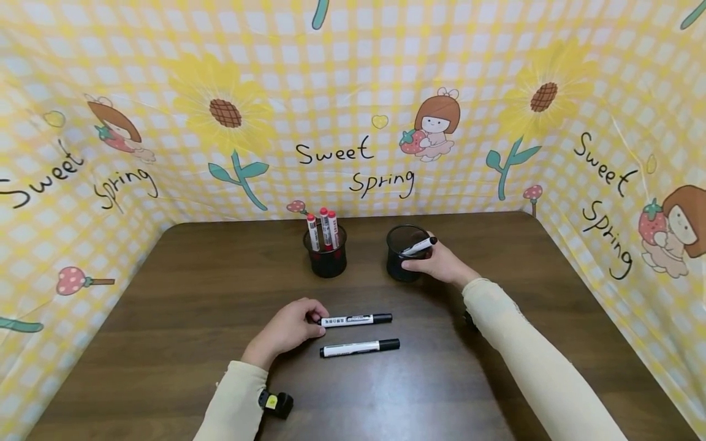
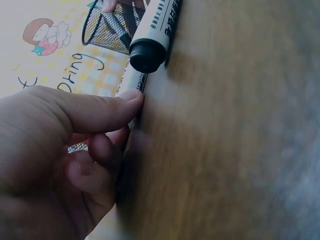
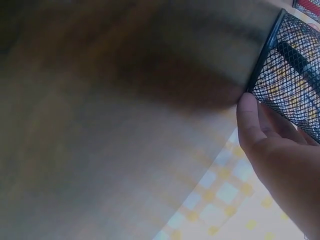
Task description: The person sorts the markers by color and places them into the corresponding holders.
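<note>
My left hand [image 1: 292, 324] pinches the left end of a white marker with a black cap [image 1: 355, 320], which lies crosswise on the table. In the left wrist view, the thumb and fingers [image 2: 112, 110] close on that marker's end. A second black-capped marker [image 1: 358, 348] lies nearly parallel, closer to me. Farther back, my right hand [image 1: 441, 263] holds the side of a black mesh pen cup [image 1: 401, 269], thumb at the front. A white marker with black ends [image 1: 419, 247] leans inside this cup, one end above the rim. The fingertips behind the cup are partly hidden.
Left of that cup stands another black mesh cup [image 1: 329, 266] with several red-capped markers [image 1: 325, 229] upright in it. The brown wooden table [image 1: 220, 269] ends at a yellow checked cloth [image 1: 342, 92], which hangs behind and along both sides.
</note>
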The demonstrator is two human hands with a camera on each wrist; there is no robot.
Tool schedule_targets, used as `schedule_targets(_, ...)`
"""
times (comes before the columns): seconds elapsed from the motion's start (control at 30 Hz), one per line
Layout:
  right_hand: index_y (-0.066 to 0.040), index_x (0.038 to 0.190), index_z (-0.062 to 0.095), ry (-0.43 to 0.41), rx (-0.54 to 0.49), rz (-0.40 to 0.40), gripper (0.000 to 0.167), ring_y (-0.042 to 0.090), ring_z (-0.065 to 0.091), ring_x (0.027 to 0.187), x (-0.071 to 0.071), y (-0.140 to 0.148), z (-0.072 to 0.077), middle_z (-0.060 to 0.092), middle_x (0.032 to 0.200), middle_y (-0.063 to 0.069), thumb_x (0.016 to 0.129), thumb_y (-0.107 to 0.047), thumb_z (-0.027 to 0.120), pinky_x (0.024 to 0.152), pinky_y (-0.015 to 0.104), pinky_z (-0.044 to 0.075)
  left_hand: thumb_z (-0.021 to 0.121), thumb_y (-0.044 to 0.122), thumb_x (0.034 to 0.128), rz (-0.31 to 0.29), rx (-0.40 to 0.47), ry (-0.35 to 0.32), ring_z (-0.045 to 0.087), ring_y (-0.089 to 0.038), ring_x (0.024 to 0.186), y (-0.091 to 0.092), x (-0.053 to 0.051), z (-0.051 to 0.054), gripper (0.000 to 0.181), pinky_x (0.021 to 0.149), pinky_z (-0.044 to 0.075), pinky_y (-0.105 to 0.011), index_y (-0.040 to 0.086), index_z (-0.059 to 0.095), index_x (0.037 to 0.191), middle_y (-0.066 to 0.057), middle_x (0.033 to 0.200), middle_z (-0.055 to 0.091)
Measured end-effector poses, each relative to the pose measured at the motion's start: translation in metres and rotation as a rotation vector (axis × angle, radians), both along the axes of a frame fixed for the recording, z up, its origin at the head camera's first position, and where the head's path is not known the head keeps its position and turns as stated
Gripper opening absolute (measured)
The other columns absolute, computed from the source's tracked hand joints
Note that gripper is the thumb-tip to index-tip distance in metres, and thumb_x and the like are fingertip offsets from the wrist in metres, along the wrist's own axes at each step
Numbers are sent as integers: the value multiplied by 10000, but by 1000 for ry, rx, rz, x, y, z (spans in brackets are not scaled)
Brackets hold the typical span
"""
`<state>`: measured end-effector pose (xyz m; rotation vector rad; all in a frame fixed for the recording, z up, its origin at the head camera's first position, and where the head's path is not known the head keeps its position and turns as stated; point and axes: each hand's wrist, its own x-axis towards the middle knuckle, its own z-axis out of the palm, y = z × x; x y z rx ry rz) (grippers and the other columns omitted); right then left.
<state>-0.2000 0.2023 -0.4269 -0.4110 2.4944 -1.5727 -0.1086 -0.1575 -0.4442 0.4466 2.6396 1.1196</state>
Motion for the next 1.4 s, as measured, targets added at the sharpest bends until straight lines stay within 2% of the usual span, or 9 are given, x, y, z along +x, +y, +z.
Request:
schedule_targets(0.13, -43, 1469, 397, -10, 20, -5, 752, 311, 522, 1230, 0, 1, -1, 561, 1339, 164, 872, -218, 819, 1006, 457, 406, 795, 36, 846, 14, 4, -4, 530, -167, 835, 0, 0, -1, 186, 766, 449, -361, 186, 710, 916, 21, 880, 574)
schedule_targets(0.23, -47, 1474, 384, -19, 32, -4, 756, 318, 513, 1249, 0, 1, -1, 540, 1364, 175, 881, -240, 812, 1025, 467, 398, 783, 67, 870, 19, 46, -26, 530, -175, 838, -2, -1, -2, 154, 753, 448, -361, 186, 723, 948, 15, 896, 588)
schedule_targets(0.53, -39, 1489, 364, -34, 32, 3, 778, 327, 496, 1270, 1, 2, 1, 505, 1401, 187, 887, -253, 809, 1043, 491, 385, 724, 97, 940, 52, 341, -178, 566, -214, 657, -9, -8, -8, 175, 509, 459, -298, 73, 721, 1113, -76, 824, 618)
schedule_targets(0.6, -38, 1486, 367, -30, 36, 3, 776, 326, 502, 1264, 1, 3, 1, 510, 1396, 186, 887, -254, 809, 1038, 491, 391, 720, 116, 948, 57, 401, -199, 572, -220, 675, -8, -9, -7, 206, 513, 469, -294, 57, 708, 1145, -102, 817, 626)
schedule_targets(0.73, -57, 1477, 382, -14, 50, 3, 764, 308, 505, 1265, 0, 3, -1, 508, 1400, 164, 883, -274, 811, 1035, 481, 400, 707, 120, 960, 44, 498, -197, 605, -228, 749, -6, -11, -4, 261, 589, 525, -301, 18, 679, 1198, -201, 891, 648)
schedule_targets(0.87, -65, 1492, 386, 14, 54, 22, 762, 310, 503, 1277, -2, 3, -2, 508, 1411, 161, 889, -270, 805, 1046, 491, 396, 700, 117, 966, 28, 589, -183, 643, -216, 798, -1, -13, 1, 294, 641, 556, -300, -3, 657, 1230, -263, 1046, 661)
schedule_targets(1.0, -70, 1486, 393, 12, 54, 23, 754, 307, 506, 1274, -2, 3, -1, 512, 1403, 156, 885, -263, 807, 1050, 492, 394, 696, 126, 972, 5, 652, -169, 651, -204, 798, 6, -17, 8, 284, 659, 561, -294, 7, 662, 1228, -203, 1118, 689)
schedule_targets(1.2, -96, 1480, 405, 1, 40, 14, 768, 296, 507, 1271, -2, 3, -1, 534, 1384, 133, 868, -293, 824, 1046, 487, 395, 676, 124, 986, -65, 690, -130, 638, -208, 812, 20, -25, 22, 278, 683, 559, -297, 4, 654, 1236, -178, 1186, 685)
schedule_targets(1.4, -79, 1491, 387, 3, 21, 7, 793, 302, 507, 1277, -3, 4, -2, 526, 1397, 145, 864, -280, 828, 1055, 486, 388, 657, 114, 997, -96, 747, -89, 600, -186, 753, 38, -31, 41, 289, 666, 551, -296, -21, 629, 1251, -199, 1167, 665)
